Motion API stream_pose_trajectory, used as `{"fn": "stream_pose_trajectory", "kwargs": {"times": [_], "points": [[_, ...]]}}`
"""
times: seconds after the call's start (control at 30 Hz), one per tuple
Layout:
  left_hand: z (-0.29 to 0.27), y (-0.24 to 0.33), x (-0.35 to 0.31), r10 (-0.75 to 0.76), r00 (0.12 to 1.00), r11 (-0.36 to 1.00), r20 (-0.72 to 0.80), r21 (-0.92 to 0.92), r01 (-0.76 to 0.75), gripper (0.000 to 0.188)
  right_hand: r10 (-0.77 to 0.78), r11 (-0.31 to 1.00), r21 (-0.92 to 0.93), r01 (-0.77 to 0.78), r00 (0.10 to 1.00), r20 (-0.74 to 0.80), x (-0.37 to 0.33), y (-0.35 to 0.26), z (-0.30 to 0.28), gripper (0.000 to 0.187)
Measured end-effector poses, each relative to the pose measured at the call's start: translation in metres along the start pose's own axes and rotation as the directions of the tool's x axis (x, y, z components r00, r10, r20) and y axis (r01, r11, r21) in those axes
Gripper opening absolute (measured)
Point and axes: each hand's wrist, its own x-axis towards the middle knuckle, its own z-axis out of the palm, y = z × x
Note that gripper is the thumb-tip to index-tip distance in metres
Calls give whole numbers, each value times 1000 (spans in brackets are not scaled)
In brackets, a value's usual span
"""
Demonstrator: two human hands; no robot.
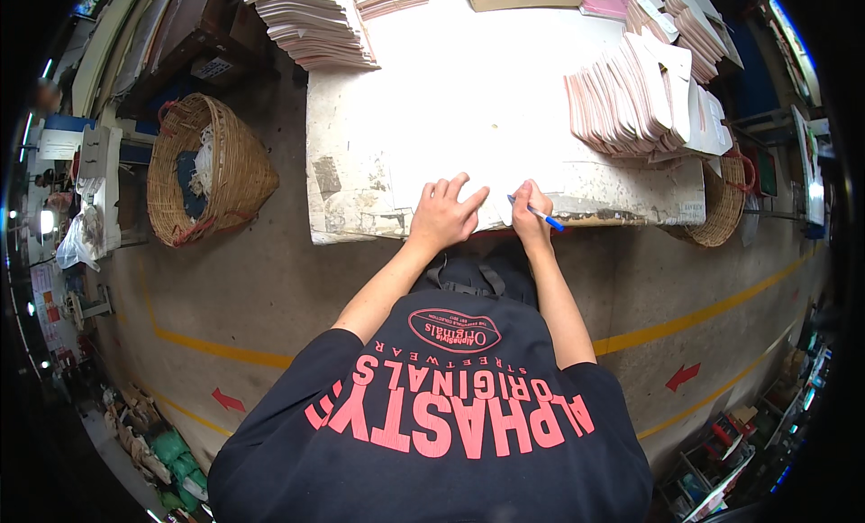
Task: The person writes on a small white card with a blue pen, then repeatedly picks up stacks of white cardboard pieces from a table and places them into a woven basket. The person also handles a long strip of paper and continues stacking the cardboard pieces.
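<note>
I've got R hand (539, 201) closed round a blue-and-white pen (551, 223), tip end poking out toward L hand; can't tell if tip touches anything. L hand (443, 212) is wide, fingers spread, palm down at near edge of tabletop (478, 100), just beside R hand w/ a gap btwn. White area under both hands is washed out, so I can't tell paper from tabletop there. Fwd & right of R hand: big fanned stack of pale pink-white pieces (622, 100). Fwd & left of L hand: another pile of flat pieces (315, 27). Far ahead of hands, cardboard tray (532, 0). Well left of L hand, wicker basket (245, 163) on floor (288, 154).
</note>
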Motion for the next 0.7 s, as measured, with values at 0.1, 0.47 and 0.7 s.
{"fn": "stream_pose_trajectory", "kwargs": {"times": [0.1, 0.47, 0.7], "points": [[0, 0, 0, 1, 1000, 1000, -3, 5, -1, 52, -8, 1000, 0, 8, 1000, -7, 0, 1, 0, 43], [0, 1, 1, -1, 1000, 1000, -4, 3, 1, 51, -2, 1000, -8, 2, 1000, -18, 0, 7, 1, 43], [0, 0, 0, 3, 1000, 1000, 3, 8, -3, 52, -23, 1000, -17, 22, 999, -42, 0, 6, 1, 43]]}}
